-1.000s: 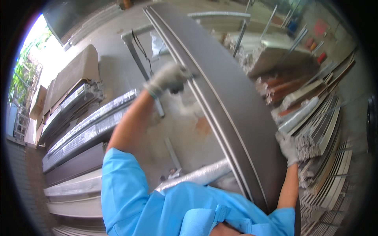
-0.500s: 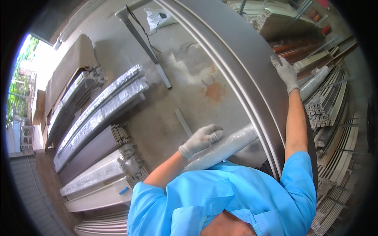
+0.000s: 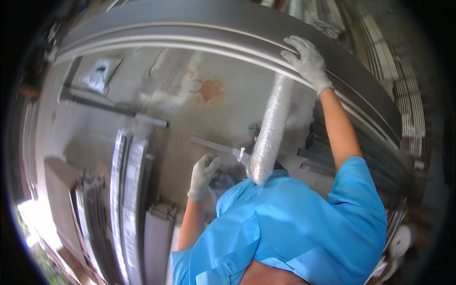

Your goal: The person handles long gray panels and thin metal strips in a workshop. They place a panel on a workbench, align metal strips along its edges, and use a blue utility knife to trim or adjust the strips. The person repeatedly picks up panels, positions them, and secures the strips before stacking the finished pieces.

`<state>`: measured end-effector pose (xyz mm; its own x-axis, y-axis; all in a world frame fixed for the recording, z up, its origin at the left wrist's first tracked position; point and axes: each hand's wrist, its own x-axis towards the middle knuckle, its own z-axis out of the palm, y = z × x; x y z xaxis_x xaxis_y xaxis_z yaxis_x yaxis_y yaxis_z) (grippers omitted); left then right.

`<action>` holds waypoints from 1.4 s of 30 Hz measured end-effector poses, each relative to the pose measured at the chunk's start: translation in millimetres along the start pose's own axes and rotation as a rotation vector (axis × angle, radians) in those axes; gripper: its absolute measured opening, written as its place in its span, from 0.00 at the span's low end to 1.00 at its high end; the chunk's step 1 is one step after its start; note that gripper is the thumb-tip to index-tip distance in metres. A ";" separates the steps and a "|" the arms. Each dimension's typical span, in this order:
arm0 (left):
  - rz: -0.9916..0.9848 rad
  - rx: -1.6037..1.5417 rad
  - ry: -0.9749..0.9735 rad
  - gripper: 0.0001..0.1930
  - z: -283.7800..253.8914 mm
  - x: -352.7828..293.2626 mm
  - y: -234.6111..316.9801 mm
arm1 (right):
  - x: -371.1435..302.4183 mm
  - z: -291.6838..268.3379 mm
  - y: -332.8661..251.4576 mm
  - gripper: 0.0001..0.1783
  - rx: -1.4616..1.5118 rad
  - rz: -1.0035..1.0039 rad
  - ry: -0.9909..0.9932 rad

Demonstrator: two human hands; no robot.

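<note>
A long, smooth, dark-grey panel (image 3: 237,21), ridged lengthwise, spans the far side. The gloved right hand (image 3: 308,64) lies spread on it; the gloved left hand (image 3: 203,175), nearer, curls loosely, contents unclear.

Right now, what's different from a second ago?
The left hand has come away from the ridged edge of the panel and hangs left of the roll. The right hand has moved from the panel's far edge to the ridged one. The view has swung right. The floor stain stays put.
</note>
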<state>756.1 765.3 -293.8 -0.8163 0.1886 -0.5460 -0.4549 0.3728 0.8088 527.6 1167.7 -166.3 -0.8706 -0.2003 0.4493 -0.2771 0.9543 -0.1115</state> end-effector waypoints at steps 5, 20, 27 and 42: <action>0.036 -0.373 -0.101 0.19 -20.2 -10.1 -32.2 | -33.7 -42.6 0.2 0.25 0.943 0.706 0.402; -0.064 -0.337 0.167 0.16 -61.1 -39.4 -90.8 | -114.9 -6.6 59.7 0.21 1.751 1.448 0.917; -0.066 -0.128 0.129 0.16 -73.3 22.1 -88.5 | -183.4 -30.5 -6.0 0.24 2.064 1.233 0.593; -0.053 1.023 0.626 0.27 -491.5 208.7 19.9 | -183.9 -10.7 -167.6 0.37 1.664 1.484 0.726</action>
<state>401.7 365.5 -284.3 -0.9656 -0.2173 -0.1427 -0.2307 0.9693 0.0851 738.5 1047.0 -220.8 -0.5854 0.6366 -0.5020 -0.1243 -0.6823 -0.7204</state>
